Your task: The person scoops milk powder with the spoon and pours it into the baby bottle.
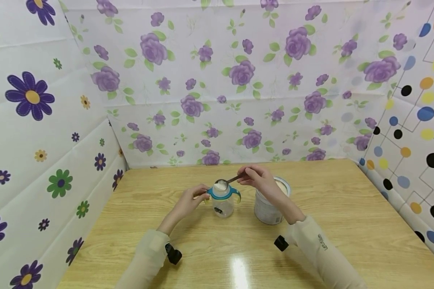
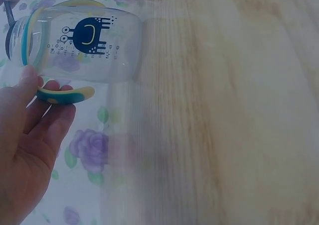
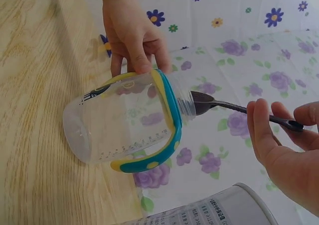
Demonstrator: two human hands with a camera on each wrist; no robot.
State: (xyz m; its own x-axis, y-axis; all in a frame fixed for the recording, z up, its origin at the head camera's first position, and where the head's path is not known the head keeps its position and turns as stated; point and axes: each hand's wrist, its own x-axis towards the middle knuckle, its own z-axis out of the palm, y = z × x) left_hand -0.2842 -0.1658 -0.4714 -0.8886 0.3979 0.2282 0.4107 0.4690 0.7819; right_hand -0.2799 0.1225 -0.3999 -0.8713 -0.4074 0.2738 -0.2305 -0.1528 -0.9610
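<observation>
Clear handled bottle (image 1: pixel 222 200) gripped by left hand (image 1: pixel 193 197), one spoon (image 1: pixel 227 181) pinched by right hand (image 1: pixel 257 179), one tin (image 1: pixel 271 206).

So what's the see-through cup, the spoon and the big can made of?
The cup looks like clear glossy plastic: the table shows through it; its teal handles seem rubbery. The spoon looks like dark shiny metal, though it could be plastic. The can looks like metal, with a silvery wall.

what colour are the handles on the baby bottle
Teal with yellow trim and dots on the handles of the clear bottle; right wrist view shows it best.
</observation>
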